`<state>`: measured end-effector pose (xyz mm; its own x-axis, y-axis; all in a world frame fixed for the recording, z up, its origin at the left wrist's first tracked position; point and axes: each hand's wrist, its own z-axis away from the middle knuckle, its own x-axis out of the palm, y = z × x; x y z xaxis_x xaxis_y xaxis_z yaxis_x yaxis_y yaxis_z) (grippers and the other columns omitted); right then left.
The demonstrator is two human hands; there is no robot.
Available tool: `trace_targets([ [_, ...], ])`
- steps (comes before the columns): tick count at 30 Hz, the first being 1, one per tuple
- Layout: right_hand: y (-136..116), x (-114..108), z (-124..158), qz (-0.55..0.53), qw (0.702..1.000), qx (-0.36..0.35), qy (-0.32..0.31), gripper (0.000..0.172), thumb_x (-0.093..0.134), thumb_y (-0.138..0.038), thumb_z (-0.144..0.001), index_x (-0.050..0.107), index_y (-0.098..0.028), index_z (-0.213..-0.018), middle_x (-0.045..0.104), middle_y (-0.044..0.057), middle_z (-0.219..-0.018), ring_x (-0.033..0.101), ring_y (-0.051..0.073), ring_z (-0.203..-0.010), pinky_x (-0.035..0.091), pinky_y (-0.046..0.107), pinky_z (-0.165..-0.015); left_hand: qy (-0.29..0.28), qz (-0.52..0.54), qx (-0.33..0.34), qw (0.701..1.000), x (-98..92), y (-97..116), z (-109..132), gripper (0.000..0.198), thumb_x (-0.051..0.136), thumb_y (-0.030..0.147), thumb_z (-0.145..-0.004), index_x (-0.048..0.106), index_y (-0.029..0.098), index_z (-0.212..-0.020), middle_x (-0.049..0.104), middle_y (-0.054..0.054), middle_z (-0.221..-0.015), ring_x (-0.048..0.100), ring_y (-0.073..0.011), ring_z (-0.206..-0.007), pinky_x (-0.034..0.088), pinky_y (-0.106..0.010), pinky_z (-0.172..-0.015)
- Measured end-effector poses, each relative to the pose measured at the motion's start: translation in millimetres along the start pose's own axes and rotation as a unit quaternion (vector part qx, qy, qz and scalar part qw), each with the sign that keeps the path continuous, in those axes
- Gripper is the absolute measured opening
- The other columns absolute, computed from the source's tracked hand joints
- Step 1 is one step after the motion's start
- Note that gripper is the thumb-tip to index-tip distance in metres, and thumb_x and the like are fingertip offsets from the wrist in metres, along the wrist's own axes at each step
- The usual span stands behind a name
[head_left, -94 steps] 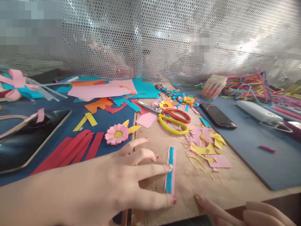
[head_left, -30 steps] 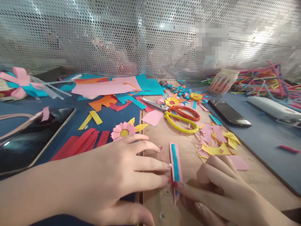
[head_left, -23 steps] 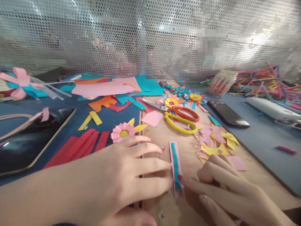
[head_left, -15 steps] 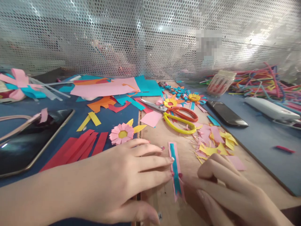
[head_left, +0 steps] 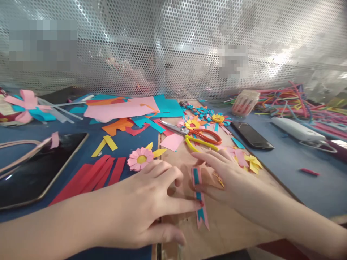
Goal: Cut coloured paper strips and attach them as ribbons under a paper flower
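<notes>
A narrow pink paper strip (head_left: 206,221) with a blue strip (head_left: 200,213) layered on it lies lengthwise on the wooden board. Its near end is notched like a ribbon tail. With one fingertip, my left hand (head_left: 143,202) presses the lower part of the layered strip; its thumb is apart and other fingers curl. My right hand (head_left: 230,175) reaches over the upper part, fingers outstretched and one touching the strip. Beyond it lie scissors (head_left: 207,136) with one red and one yellow handle. A pink paper flower (head_left: 140,159) with a yellow centre sits beyond my left hand.
Red paper strips (head_left: 86,177) and a tablet (head_left: 46,162) are at left. Coloured paper sheets (head_left: 121,108) lie at the back before a perforated metal screen (head_left: 173,47). On the right are a phone (head_left: 252,135), a clear jar (head_left: 245,103), a white device (head_left: 296,129) and pipe cleaners (head_left: 287,101).
My right hand has moved forward and left from the strip's lower side to its upper part, its fingers now extended. My left hand's upper fingers have curled back. The view has shifted slightly.
</notes>
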<state>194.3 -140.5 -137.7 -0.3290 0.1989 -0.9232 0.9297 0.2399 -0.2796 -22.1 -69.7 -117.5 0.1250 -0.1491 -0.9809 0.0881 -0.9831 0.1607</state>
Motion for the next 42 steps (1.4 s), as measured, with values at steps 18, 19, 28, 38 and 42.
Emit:
trace_targets([
  [18,-8,-15,-31,-0.406,0.899,0.14,-0.083,0.058,0.064,-0.021,-0.074,0.044,-0.023,-0.128,0.056,0.001,-0.095,0.056,0.01,-0.079,0.046,0.025,-0.071,0.084,0.063,-0.024,0.994,-12.2,-7,5,0.033,0.044,0.045,-0.09,0.06,0.031,-0.115,0.057,-0.005,-0.095,0.049,-0.0188,-0.089,0.04,-0.031,-0.082],
  [19,-10,-17,-34,-0.44,0.881,0.152,-0.079,0.058,0.067,-0.02,-0.072,0.045,-0.021,-0.126,0.056,0.002,-0.097,0.056,0.011,-0.081,0.046,0.025,-0.073,0.116,0.077,-0.068,0.988,-18.5,-12,6,0.031,0.04,0.041,-0.092,0.062,0.027,-0.11,0.058,-0.004,-0.095,0.051,-0.0177,-0.088,0.04,-0.03,-0.08],
  [28,-65,-3,-63,-0.515,0.834,0.154,-0.129,0.044,0.072,-0.019,-0.069,0.053,-0.016,-0.109,0.058,0.003,-0.094,0.058,0.012,-0.079,0.047,0.024,-0.068,0.064,0.027,-0.341,0.938,-33.0,-81,30,0.04,0.056,0.056,-0.071,0.062,0.018,-0.081,0.06,-0.007,-0.091,0.056,-0.0235,-0.088,0.042,-0.032,-0.074],
  [38,-77,19,-34,-0.126,0.981,-0.134,0.063,0.021,0.044,-0.012,-0.087,0.062,-0.019,-0.095,0.057,0.006,-0.094,0.051,0.018,-0.092,0.045,0.033,-0.081,0.023,0.121,-0.329,0.936,-28.6,-89,34,0.038,0.059,0.055,-0.07,0.063,0.018,-0.069,0.064,-0.005,-0.082,0.056,-0.0208,-0.084,0.039,-0.026,-0.069],
  [42,-81,23,-14,-0.074,0.978,-0.195,0.031,0.022,0.043,-0.016,-0.088,0.065,-0.019,-0.091,0.063,0.006,-0.091,0.054,0.018,-0.085,0.045,0.033,-0.075,0.028,0.231,-0.345,0.909,-30.1,-93,36,0.039,0.06,0.056,-0.069,0.061,0.017,-0.071,0.063,-0.002,-0.073,0.055,-0.0171,-0.072,0.037,-0.025,-0.062],
])
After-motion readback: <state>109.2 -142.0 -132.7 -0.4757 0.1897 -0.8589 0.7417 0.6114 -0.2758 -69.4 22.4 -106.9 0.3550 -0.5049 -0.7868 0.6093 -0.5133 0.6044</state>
